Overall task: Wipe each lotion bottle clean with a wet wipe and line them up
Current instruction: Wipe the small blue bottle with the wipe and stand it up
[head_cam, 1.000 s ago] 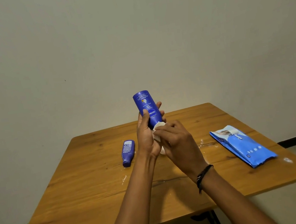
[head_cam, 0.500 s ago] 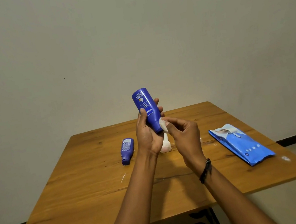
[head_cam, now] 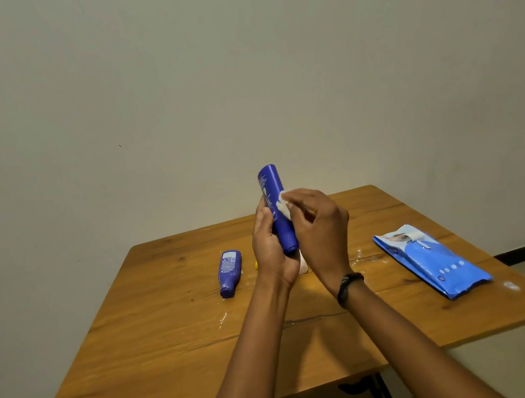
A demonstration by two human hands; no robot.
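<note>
Two deep-blue bottles (head_cam: 275, 203) (head_cam: 230, 272), white wipe (head_cam: 283, 207), light-blue pack (head_cam: 436, 265), brown wood-grain table (head_cam: 175, 350).

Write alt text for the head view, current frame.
A left hand holds a blue lotion bottle above a wooden table while the right hand presses a white wet wipe to it. A second blue bottle lies left; a blue wipes pack lies right.
</note>
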